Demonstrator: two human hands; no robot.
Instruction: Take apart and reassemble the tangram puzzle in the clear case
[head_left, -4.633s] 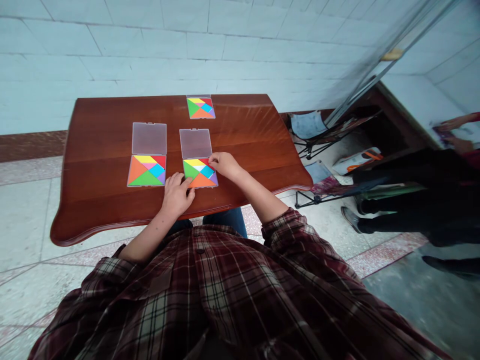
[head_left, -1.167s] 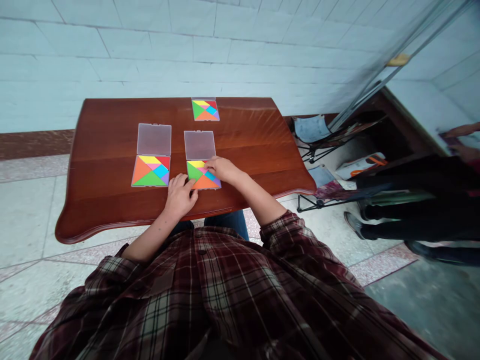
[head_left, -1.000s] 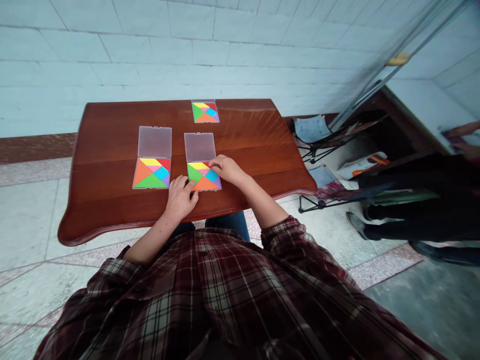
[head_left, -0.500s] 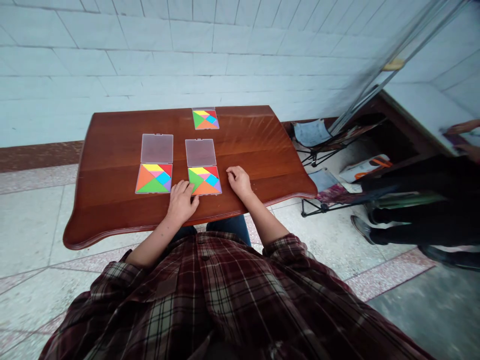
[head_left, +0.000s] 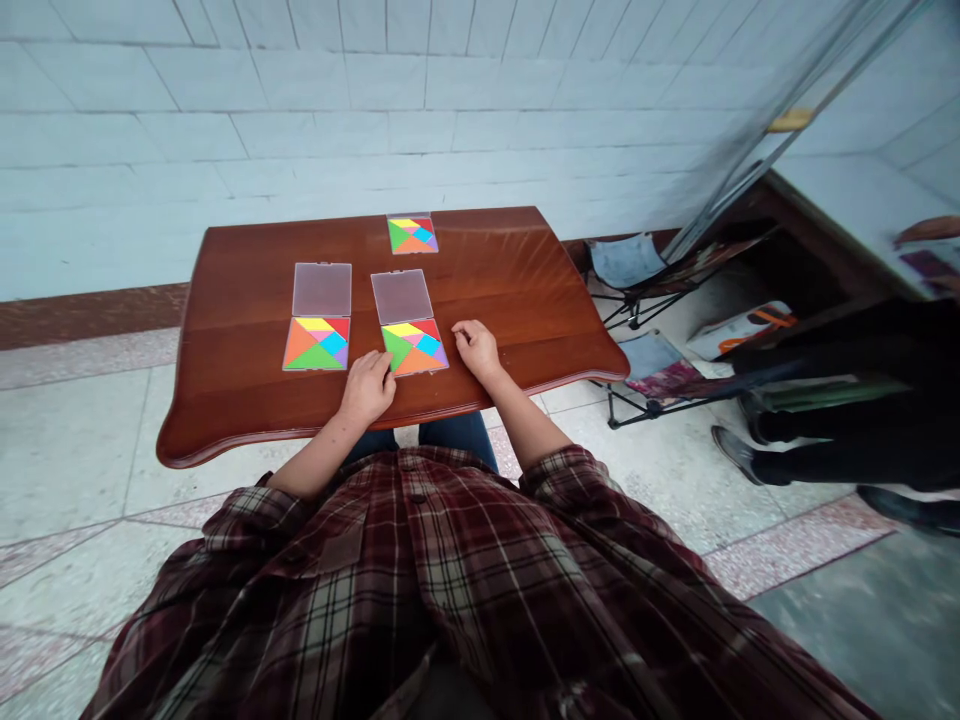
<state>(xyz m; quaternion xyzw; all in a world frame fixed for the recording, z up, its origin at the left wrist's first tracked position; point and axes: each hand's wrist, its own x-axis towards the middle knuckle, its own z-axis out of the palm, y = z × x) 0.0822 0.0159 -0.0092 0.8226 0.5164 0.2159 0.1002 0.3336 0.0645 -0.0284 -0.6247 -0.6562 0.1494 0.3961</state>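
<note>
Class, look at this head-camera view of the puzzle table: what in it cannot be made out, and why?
Head view:
- Right hand: curled fingers hide whether it holds a piece.
- Near tangram: left hand covers its near-left corner.
- Far tangram: too small to tell whether lidded.
- Bystander's legs: cut off by the right edge.
- Pole: blurred.

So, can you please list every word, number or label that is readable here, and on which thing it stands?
No text can be read anywhere.
The near tangram puzzle, left tangram puzzle and far tangram puzzle: coloured shapes only, no letters.
The left lid and right lid: blank.
The white and orange box on the floor: possible print, too blurred to read.
</note>
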